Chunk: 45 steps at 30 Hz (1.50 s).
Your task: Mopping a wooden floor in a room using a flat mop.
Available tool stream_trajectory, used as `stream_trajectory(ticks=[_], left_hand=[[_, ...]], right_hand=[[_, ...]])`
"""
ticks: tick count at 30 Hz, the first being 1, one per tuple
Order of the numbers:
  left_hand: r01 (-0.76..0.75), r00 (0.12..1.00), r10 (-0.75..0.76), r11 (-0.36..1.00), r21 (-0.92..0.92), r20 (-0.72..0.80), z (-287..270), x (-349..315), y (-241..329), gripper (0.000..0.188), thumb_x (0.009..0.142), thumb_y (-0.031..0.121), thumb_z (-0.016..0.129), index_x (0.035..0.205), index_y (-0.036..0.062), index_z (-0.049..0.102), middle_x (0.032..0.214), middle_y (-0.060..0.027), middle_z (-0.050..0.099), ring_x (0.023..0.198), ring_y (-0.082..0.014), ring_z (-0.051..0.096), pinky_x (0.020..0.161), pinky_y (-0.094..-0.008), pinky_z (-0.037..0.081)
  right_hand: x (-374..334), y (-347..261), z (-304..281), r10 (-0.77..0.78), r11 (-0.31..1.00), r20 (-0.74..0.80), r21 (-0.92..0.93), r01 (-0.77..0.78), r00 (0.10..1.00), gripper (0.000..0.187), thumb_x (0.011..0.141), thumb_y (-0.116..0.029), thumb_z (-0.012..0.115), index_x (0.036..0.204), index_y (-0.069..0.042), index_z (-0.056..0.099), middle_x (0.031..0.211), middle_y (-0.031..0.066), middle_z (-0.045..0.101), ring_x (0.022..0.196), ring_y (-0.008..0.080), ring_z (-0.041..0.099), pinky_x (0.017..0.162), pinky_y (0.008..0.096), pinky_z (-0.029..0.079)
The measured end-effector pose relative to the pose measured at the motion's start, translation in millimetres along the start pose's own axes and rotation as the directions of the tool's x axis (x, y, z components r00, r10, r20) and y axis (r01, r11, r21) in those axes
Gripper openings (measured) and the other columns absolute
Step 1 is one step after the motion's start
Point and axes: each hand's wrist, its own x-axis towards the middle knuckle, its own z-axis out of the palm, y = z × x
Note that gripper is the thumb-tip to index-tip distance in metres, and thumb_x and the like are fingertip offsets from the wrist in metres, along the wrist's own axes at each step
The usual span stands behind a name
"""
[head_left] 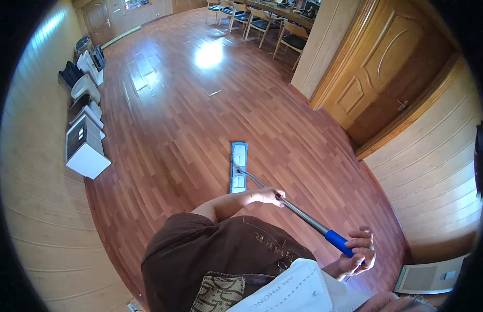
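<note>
A flat mop [239,162] with a blue-edged, pale rectangular head lies on the wooden floor [184,130] ahead of me. Its metal pole [306,217] slants back toward my right side and ends in a blue grip. My left hand [269,196] is closed around the pole partway down, with the arm reaching across my front. At the upper end my right hand [360,253] has its fingers curled around the blue grip [339,243].
Along the left wall stand a white box-shaped appliance [88,148] and several toilets [86,88]. Chairs [293,39] line a long table at the back right. A wooden door [387,67] is on the right, and a pale panel-like unit [430,276] sits by the lower right wall.
</note>
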Motion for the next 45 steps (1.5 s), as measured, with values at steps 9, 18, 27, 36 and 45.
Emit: stream_trajectory(ticks=[9,18,27,36,45], left_hand=[[0.094,0.990,-0.072,0.975,0.201,-0.117,0,-2,-6,0.032,0.083,0.042,0.063,0.093,0.0115,0.060,0.093,-0.0080,0.062,0.095,-0.0274,0.061,0.071,-0.0438,0.043],[0.131,0.841,-0.080,0.990,0.058,-0.535,-12,-113,-55,0.019,0.078,0.020,0.071,0.075,0.0084,0.057,0.066,-0.0095,0.057,0.064,-0.0244,0.056,0.058,-0.0397,0.041],[0.412,0.580,-0.199,0.908,0.073,-0.790,-40,-277,-164,0.008,0.069,0.005,0.063,0.075,0.0041,0.057,0.073,-0.0138,0.059,0.071,-0.0310,0.057,0.061,-0.0404,0.042],[0.707,0.354,-0.282,0.705,0.058,-0.892,-27,-389,-155,0.007,0.072,0.005,0.054,0.078,0.0064,0.056,0.079,-0.0159,0.058,0.079,-0.0365,0.055,0.070,-0.0436,0.043],[0.651,0.480,-0.298,0.751,0.107,-0.825,0,-320,-91,0.005,0.076,0.009,0.052,0.079,0.0057,0.054,0.078,-0.0190,0.057,0.080,-0.0412,0.054,0.068,-0.0491,0.042]], right_hand=[[13,20,-9,-0.061,0.998,0.078,0.005,0.061,0.995,0.040,0.094,-0.044,0.053,0.071,-0.011,0.049,0.057,0.0057,0.057,0.058,0.0241,0.057,0.068,0.0440,0.042],[-4,45,51,0.001,0.900,0.289,0.416,-0.127,0.957,0.031,0.088,-0.037,0.064,0.077,-0.008,0.056,0.067,0.0100,0.064,0.065,0.0278,0.064,0.070,0.0454,0.046],[-50,50,154,-0.039,0.521,0.830,0.492,-0.698,0.557,0.015,0.078,-0.016,0.068,0.074,-0.005,0.059,0.081,0.0147,0.068,0.093,0.0345,0.065,0.096,0.0515,0.038],[-92,35,208,-0.073,0.394,0.936,0.344,-0.852,0.344,0.012,0.085,-0.009,0.069,0.082,-0.004,0.059,0.091,0.0082,0.066,0.110,0.0298,0.059,0.097,0.0455,0.043],[-46,35,141,0.046,0.368,0.891,0.404,-0.837,0.451,0.006,0.086,-0.006,0.065,0.088,-0.004,0.060,0.084,0.0085,0.065,0.095,0.0279,0.063,0.096,0.0563,0.044]])
